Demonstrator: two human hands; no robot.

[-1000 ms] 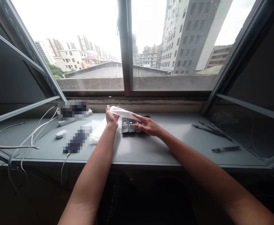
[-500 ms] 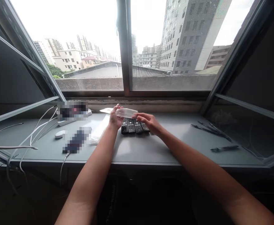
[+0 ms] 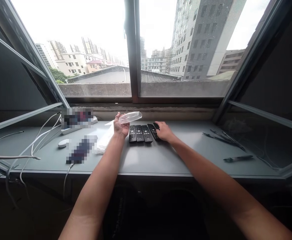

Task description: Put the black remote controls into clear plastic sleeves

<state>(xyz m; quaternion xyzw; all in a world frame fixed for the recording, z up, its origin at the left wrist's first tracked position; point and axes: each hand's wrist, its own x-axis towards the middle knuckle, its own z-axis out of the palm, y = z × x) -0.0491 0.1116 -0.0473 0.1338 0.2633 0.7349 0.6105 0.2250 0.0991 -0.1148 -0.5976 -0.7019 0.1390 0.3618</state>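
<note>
My left hand (image 3: pixel 121 127) is closed on a clear plastic sleeve (image 3: pixel 130 117), held above the desk with its mouth gaping toward the right. Below and right of it, several black remote controls (image 3: pixel 139 134) lie side by side, buttons up. One remote control (image 3: pixel 153 132) leans out of line at the right of the row. My right hand (image 3: pixel 165 131) is over the rightmost remote control (image 3: pixel 156 125), its fingers closed round it; most of that remote is hidden under the hand. Beside my left forearm lies a stack of white plastic sleeves (image 3: pixel 106 140), partly covered by the arm.
On the left are a blurred-out phone (image 3: pixel 82 150) on a cable, a white rounded object (image 3: pixel 63 143), a power strip (image 3: pixel 79 129) and loose white cables (image 3: pixel 33 143). A pen (image 3: pixel 238 158) and dark thin tools (image 3: pixel 223 137) lie right. The window (image 3: pixel 136 66) rises behind the desk.
My right hand has left the sleeve's end and moved down to the rightmost remotes, which now sit apart from the row. The sleeve has shifted slightly left in my left hand, its mouth open.
</note>
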